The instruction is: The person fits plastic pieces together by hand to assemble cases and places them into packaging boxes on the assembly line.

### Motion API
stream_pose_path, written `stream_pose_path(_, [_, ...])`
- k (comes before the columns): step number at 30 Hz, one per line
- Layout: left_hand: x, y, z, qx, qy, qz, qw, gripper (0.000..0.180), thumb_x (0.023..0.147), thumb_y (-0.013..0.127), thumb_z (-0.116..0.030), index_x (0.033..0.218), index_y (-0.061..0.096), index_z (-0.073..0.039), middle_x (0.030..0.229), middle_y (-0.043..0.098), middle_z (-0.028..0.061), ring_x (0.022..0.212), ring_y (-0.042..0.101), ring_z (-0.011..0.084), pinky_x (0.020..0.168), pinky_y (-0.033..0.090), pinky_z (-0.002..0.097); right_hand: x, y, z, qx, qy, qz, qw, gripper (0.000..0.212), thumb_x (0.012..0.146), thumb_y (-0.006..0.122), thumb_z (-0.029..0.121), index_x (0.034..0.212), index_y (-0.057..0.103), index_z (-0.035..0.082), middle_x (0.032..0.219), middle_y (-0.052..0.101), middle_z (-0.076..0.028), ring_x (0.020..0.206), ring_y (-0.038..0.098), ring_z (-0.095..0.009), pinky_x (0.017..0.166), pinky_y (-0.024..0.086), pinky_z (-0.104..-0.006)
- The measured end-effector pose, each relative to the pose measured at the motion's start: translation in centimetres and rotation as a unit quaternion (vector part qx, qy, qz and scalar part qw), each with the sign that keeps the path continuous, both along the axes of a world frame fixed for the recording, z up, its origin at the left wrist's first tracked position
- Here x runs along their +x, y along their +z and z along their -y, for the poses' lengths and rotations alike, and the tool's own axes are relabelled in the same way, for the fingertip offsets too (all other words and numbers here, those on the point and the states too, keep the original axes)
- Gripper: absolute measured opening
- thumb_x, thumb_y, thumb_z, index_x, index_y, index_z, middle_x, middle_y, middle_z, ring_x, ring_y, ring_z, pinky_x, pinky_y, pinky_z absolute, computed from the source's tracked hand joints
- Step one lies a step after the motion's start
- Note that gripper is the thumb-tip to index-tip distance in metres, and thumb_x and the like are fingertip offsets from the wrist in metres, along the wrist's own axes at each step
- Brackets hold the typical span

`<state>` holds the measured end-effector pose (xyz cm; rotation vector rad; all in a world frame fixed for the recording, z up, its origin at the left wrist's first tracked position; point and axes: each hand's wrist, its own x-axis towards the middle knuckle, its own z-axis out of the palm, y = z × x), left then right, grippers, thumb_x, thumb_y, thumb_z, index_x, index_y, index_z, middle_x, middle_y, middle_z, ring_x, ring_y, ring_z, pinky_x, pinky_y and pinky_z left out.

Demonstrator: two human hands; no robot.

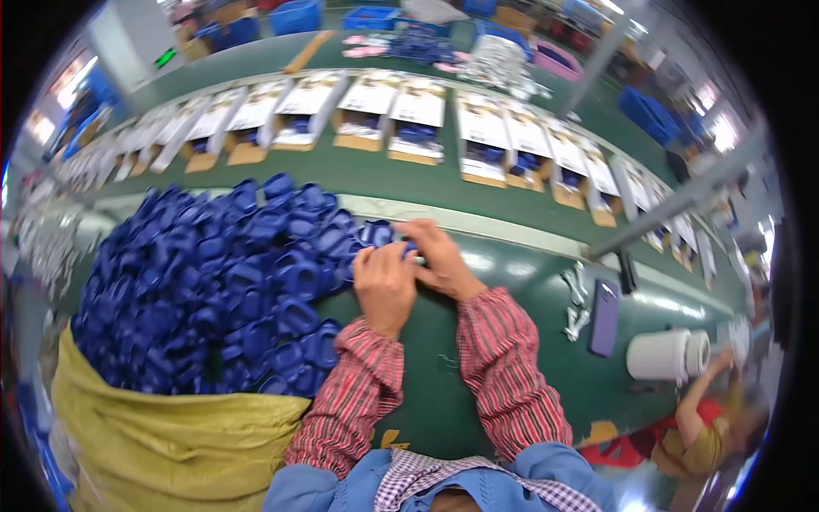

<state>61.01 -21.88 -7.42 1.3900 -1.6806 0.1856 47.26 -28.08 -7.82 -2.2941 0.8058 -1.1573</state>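
My left hand [386, 286] and my right hand [442, 263] meet at the right edge of a large heap of blue moulded plastic pieces [222, 273]. Between their fingertips they pinch a small blue plastic piece [409, 249], mostly covered by the fingers. The fingers of both hands are bent and closed in on it. Other loose blue pieces lie just left of my left hand. Below the heap, a yellow woven sack [179, 435] spreads over the near left of the green table [503, 341].
Beyond the table edge, a row of open cartons [367, 111] with blue contents stands on a green belt. To the right lie white cords [576, 299], a purple phone [605, 317] and a white cylindrical container [659, 355]. A slanted metal post [674, 200] rises there. Another person's arm [699, 392] reaches in.
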Motion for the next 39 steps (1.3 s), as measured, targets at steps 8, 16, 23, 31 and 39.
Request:
stream_pose_path(8, [0.8, -0.4, 0.1, -0.021, -0.051, -0.127, 0.990, 0.034, 0.090, 0.070, -0.005, 0.122, 0.059, 0.001, 0.115, 0.065, 0.0181, 0.104, 0.063, 0.0358, 0.092, 0.049, 0.0439, 1.8, -2.0, 0.2, -0.024, -0.043, 0.007, 0.999, 0.037, 0.076, 0.071, 0.007, 0.112, 0.061, 0.007, 0.114, 0.057, -0.013, 0.100, 0.061, -0.036, 0.086, 0.051, -0.0437])
stream_pose_path(16, [1.2, -1.1, 0.2, -0.025, 0.000, -0.115, 0.993, 0.036, 0.088, 0.068, 0.001, 0.123, 0.059, -0.001, 0.117, 0.063, 0.0158, 0.101, 0.064, 0.0329, 0.091, 0.050, 0.0448, 1.4, -2.2, 0.0, -0.038, -0.087, 0.006, 0.995, 0.037, 0.079, 0.075, 0.017, 0.110, 0.058, 0.006, 0.111, 0.055, -0.014, 0.096, 0.062, -0.037, 0.081, 0.054, -0.0448])
stream_pose_path(23, [1.4, -0.5, 0.0, 0.020, 0.043, 0.098, 0.994, 0.033, 0.093, 0.068, -0.026, 0.120, 0.065, -0.008, 0.131, 0.063, 0.0078, 0.120, 0.056, 0.0288, 0.102, 0.039, 0.0423, 1.3, -2.2, -0.1, -0.039, -0.114, -0.008, 0.993, 0.045, 0.076, 0.078, 0.023, 0.113, 0.059, 0.006, 0.106, 0.055, -0.014, 0.098, 0.062, -0.036, 0.084, 0.053, -0.0435])
stream_pose_path(31, [2.0, -1.2, 0.4, 0.031, 0.049, 0.115, 0.992, 0.035, 0.089, 0.072, -0.032, 0.113, 0.067, -0.007, 0.117, 0.064, 0.0073, 0.116, 0.056, 0.0286, 0.101, 0.038, 0.0460, -1.4, -1.5, 0.0, -0.037, -0.062, -0.053, 0.996, 0.054, 0.077, 0.081, 0.027, 0.121, 0.058, 0.007, 0.116, 0.056, -0.014, 0.106, 0.060, -0.036, 0.087, 0.052, -0.0431])
stream_pose_path(39, [2.8, -1.2, 0.6, 0.050, 0.047, 0.082, 0.994, 0.022, 0.085, 0.073, -0.020, 0.103, 0.070, -0.006, 0.110, 0.065, 0.0065, 0.114, 0.056, 0.0264, 0.100, 0.038, 0.0453, -3.1, -0.6, 0.7, 0.060, -0.106, -0.076, 0.990, 0.019, 0.084, 0.071, 0.002, 0.100, 0.062, 0.002, 0.103, 0.054, -0.013, 0.091, 0.062, -0.031, 0.077, 0.052, -0.0378])
